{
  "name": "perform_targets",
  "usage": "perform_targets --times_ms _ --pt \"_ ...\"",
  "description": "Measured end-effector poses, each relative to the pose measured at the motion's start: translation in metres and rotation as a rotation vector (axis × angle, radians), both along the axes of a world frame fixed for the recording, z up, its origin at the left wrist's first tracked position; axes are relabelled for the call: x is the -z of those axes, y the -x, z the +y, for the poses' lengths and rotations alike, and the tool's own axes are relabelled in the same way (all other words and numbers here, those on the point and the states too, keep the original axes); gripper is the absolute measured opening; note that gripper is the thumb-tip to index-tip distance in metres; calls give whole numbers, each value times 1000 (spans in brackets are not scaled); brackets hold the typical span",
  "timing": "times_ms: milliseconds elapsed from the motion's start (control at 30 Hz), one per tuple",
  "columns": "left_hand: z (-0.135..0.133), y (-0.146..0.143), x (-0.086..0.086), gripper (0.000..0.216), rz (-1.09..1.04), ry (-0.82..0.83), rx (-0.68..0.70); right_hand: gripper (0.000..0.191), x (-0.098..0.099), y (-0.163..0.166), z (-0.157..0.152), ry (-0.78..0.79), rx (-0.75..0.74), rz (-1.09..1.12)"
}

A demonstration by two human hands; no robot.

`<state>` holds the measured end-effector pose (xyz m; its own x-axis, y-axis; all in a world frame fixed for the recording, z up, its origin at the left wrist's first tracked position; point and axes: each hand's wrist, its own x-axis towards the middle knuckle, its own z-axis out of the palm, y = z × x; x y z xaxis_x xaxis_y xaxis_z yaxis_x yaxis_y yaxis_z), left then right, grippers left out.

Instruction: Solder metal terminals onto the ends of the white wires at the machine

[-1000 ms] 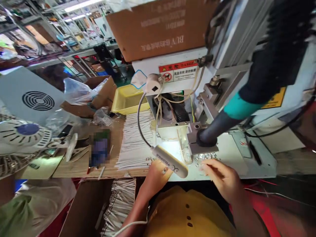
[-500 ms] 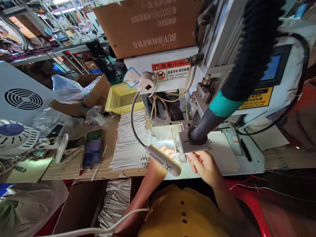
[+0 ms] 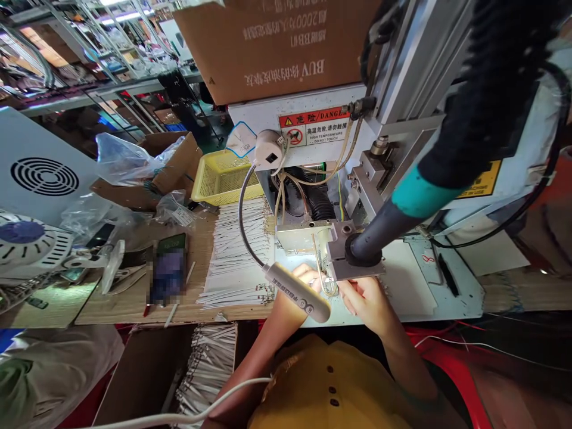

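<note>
Under the head of a bench machine [image 3: 357, 253], both my hands meet at a small lit work spot. My left hand [image 3: 307, 275] is closed at the fingertips, partly covered by a gooseneck lamp [image 3: 300, 295]. My right hand [image 3: 367, 301] has its thumb and fingers pressed together just right of a bent, pale tube [image 3: 319, 262]. Whatever the fingers pinch is too small and too hidden to name. Left of the hands lies a stack of thin white strips [image 3: 236, 256] with small parts at their right ends.
A box of similar strips [image 3: 208, 369] stands below the table edge. Left are a phone [image 3: 167, 268], a fan [image 3: 27, 241] and a yellow basket [image 3: 223, 193]. The thick black hose [image 3: 465, 119] slants over the right side. A danger sign [image 3: 317, 126] warns of high temperature.
The view has shifted slightly, so the machine sits a little further right. My right fingertips have drawn slightly closer together; both hands stay at the same work spot.
</note>
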<state>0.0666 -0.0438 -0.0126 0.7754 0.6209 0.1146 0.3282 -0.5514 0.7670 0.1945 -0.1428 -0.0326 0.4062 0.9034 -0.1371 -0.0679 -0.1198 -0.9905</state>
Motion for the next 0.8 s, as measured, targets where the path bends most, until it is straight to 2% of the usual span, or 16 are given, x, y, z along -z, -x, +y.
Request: perform_targets --times_ms 233,633,800 --pt "0 0 -4 28 6 28 -4 29 7 0 -2 -7 27 -79" --pt "-3 1 -9 29 -23 85 -35 32 0 1 -2 2 22 -83" --pt "-3 0 -10 30 -29 49 -22 31 0 2 -2 9 20 -92"
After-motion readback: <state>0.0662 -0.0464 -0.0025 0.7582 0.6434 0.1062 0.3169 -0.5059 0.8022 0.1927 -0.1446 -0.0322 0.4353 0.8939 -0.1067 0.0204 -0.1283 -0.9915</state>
